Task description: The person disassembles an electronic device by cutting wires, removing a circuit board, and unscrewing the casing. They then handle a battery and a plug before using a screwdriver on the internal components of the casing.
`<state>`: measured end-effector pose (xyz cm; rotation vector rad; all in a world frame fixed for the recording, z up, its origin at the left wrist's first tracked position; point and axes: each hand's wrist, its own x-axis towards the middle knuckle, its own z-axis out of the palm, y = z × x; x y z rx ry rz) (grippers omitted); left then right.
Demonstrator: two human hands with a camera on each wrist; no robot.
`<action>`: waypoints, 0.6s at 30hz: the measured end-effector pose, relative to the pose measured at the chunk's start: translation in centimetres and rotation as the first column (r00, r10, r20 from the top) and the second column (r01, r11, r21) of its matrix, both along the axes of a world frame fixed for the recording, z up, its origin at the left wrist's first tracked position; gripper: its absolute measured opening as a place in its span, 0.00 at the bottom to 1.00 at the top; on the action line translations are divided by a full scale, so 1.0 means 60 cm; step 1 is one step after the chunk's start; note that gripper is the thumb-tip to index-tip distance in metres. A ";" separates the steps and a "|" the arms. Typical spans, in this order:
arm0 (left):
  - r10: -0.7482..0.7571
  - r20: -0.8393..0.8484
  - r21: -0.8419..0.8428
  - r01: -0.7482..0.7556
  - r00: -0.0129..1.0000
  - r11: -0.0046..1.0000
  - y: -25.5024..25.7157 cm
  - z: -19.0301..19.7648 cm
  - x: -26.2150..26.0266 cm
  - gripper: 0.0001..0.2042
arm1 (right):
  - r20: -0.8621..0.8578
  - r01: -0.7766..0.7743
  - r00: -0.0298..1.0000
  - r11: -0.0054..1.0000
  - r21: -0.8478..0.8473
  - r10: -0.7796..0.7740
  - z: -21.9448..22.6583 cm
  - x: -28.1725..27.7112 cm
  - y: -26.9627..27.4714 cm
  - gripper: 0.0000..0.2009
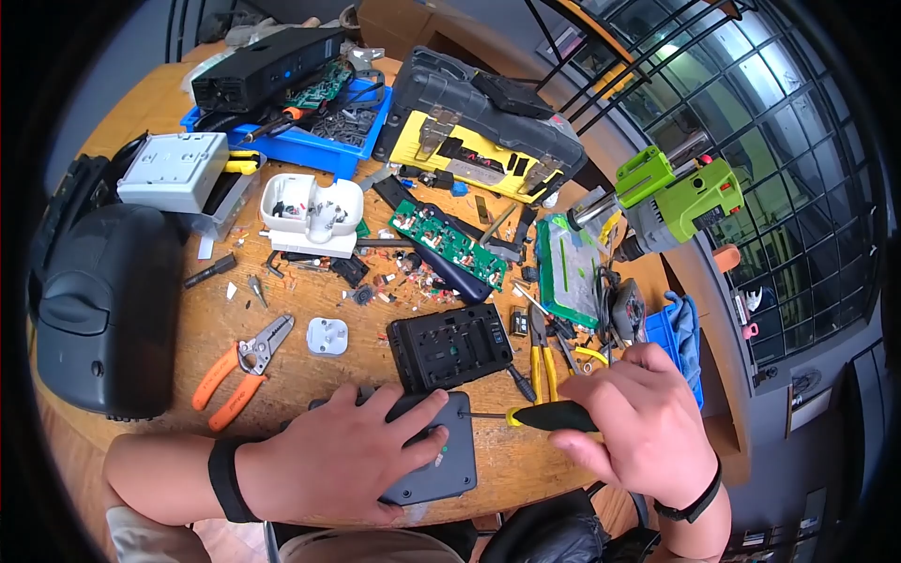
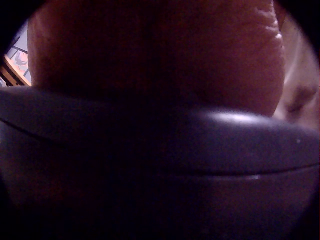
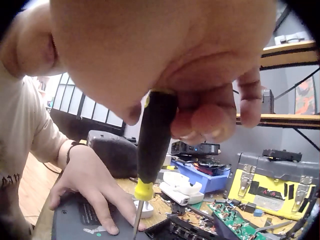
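Note:
A flat dark grey plastic casing (image 1: 457, 469) with screw holes at its corners lies at the table's front edge. My left hand (image 1: 347, 450) rests on it, fingers spread and straight. In my right hand (image 1: 648, 427) I grip a screwdriver (image 1: 558, 417) with a black and yellow handle; its shaft reaches the casing's upper right corner. From the right wrist view the screwdriver (image 3: 156, 142) points downward, with thumb and curled fingers about the handle top. The left wrist view is dark, filled by my palm and the casing's rounded edge (image 2: 225, 145).
Just beyond the casing sits a black slotted housing (image 1: 450, 345). Orange-handled wire strippers (image 1: 242, 371), a white plug piece (image 1: 327, 336) and yellow-handled pliers (image 1: 542, 361) lie around it. Farther back are a green circuit board (image 1: 450, 246), scattered debris, a blue bin (image 1: 300, 150) and a yellow-black toolbox (image 1: 479, 131).

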<state>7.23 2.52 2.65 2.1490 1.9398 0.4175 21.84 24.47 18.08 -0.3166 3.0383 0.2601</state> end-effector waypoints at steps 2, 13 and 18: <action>0.006 0.002 0.002 -0.006 1.000 1.000 0.000 -0.001 -0.001 0.41 | -0.104 -0.010 0.995 0.994 -0.105 -0.001 -0.011 -0.007 -0.002 0.14; -0.003 0.002 0.010 0.003 1.000 1.000 -0.001 -0.003 -0.001 0.41 | -0.032 0.056 0.998 0.998 -0.003 -0.056 -0.002 0.000 -0.011 0.16; -0.003 0.005 0.009 0.003 1.000 1.000 0.000 -0.004 -0.001 0.42 | -0.090 0.017 0.995 0.986 -0.165 -0.032 -0.013 0.006 -0.011 0.15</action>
